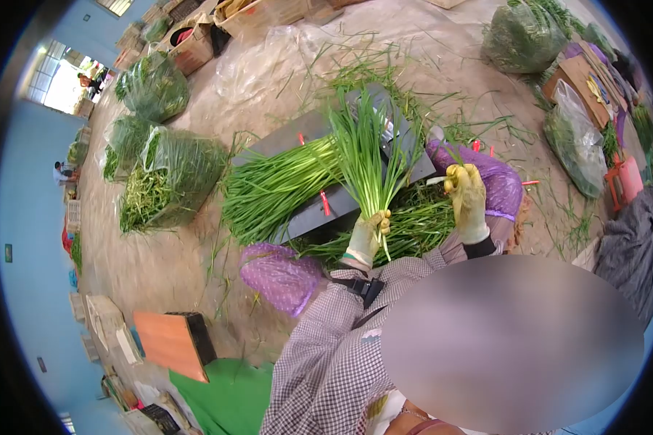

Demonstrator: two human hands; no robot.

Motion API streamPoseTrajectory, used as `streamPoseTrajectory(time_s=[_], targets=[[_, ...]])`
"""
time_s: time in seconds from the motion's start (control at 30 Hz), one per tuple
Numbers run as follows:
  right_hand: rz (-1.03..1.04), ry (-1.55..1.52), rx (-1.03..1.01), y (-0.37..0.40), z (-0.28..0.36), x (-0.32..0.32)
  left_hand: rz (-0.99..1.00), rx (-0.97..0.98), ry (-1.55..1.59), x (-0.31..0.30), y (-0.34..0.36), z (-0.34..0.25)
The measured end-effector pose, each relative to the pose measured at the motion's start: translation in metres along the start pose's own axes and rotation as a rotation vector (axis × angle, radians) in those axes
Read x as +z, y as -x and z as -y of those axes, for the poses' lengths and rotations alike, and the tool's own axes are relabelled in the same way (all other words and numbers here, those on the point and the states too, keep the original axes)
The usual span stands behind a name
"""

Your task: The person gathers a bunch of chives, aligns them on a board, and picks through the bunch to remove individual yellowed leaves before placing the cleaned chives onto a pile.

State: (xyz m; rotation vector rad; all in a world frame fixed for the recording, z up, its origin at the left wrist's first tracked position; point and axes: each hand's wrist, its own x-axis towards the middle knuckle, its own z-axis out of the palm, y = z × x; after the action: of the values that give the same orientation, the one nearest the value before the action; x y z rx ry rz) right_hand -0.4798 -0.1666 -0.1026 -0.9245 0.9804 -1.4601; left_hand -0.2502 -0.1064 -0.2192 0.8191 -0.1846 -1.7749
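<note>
My left hand (368, 238), in a yellowed work glove, is closed around the stem ends of an upright bunch of garlic chives (370, 156), whose leaves fan out away from me. My right hand (466, 190), gloved too, is raised to the right of the bunch, its fingers pinched on a thin stalk with a pale end. A thick pile of chives (286, 185) lies across a dark grey board (308, 221) with red clips, just beyond my left hand. Loose chives (421, 228) cover my lap under both hands.
Purple dotted covers (279, 275) are on my legs. Bags stuffed with greens (174, 170) stand on the floor at left, another bag (526, 36) at upper right. Scattered leaves lie around the board. An orange panel (170, 344) and a green sheet (228, 395) are at lower left.
</note>
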Motion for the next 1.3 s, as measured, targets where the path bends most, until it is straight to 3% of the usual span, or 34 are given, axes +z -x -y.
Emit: streamPoseTrajectory(time_s=[0.03, 0.07, 0.1, 0.17, 0.2, 0.3, 0.37, 0.4, 0.5, 0.63, 0.73, 0.8, 0.87, 0.93, 1.03, 1.07, 1.13, 1.2, 1.3], targets=[[-0.037, 0.23, -0.018, -0.012, -0.018, -0.025, 0.042, 0.035, -0.014, 0.003, 0.003, -0.001], [0.119, 0.505, 0.113, -0.019, -0.033, -0.042, 0.047, 0.059, -0.056, 0.007, 0.007, -0.002], [0.506, 1.266, -0.068, -0.044, -0.122, -0.104, 0.052, 0.089, -0.096, 0.012, 0.011, -0.004], [0.565, 1.756, 0.232, -0.025, -0.057, -0.054, 0.022, 0.092, -0.124, 0.016, 0.016, -0.005], [0.455, 1.583, 0.284, -0.034, -0.043, -0.03, 0.034, 0.106, -0.138, 0.018, 0.02, -0.005], [0.225, 1.077, -0.013, -0.053, -0.058, 0.005, 0.064, 0.13, -0.195, 0.026, 0.027, -0.009], [0.241, 0.768, 0.18, -0.062, -0.074, 0.032, 0.098, 0.119, -0.216, 0.026, 0.03, -0.012], [0.273, 0.683, 0.181, -0.079, -0.123, 0.025, 0.122, 0.107, -0.213, 0.024, 0.031, -0.013], [0.363, 0.199, 0.552, -0.088, -0.12, 0.038, 0.147, 0.09, -0.238, 0.022, 0.037, -0.018], [0.323, 0.048, 0.692, -0.114, -0.121, 0.039, 0.164, 0.095, -0.231, 0.017, 0.044, -0.024], [0.238, -0.246, 0.668, -0.155, -0.109, 0.033, 0.207, 0.068, -0.209, 0.011, 0.046, -0.027], [0.21, -0.418, 0.366, -0.19, -0.074, 0.022, 0.213, 0.051, -0.199, 0.007, 0.05, -0.026], [-0.031, -0.55, 0.216, -0.246, -0.062, -0.013, 0.198, 0.055, -0.189, 0.004, 0.053, -0.026], [-0.217, -0.204, -0.11, -0.252, -0.028, -0.033, 0.198, 0.064, -0.209, 0.003, 0.055, -0.025], [-0.476, 0.579, -0.524, -0.229, -0.041, -0.02, 0.207, 0.07, -0.217, 0.006, 0.051, -0.025], [-0.374, 0.659, -0.431, -0.182, -0.024, 0.001, 0.208, 0.07, -0.215, 0.008, 0.051, -0.024], [-0.121, 0.689, -0.205, -0.147, -0.092, -0.009, 0.209, 0.095, -0.239, 0.017, 0.052, -0.025], [-0.094, 0.65, -0.102, -0.065, -0.092, 0.011, 0.212, 0.118, -0.253, 0.022, 0.051, -0.029], [-0.255, 0.486, -0.27, 0.021, -0.047, 0.032, 0.208, 0.126, -0.236, 0.024, 0.048, -0.032]])
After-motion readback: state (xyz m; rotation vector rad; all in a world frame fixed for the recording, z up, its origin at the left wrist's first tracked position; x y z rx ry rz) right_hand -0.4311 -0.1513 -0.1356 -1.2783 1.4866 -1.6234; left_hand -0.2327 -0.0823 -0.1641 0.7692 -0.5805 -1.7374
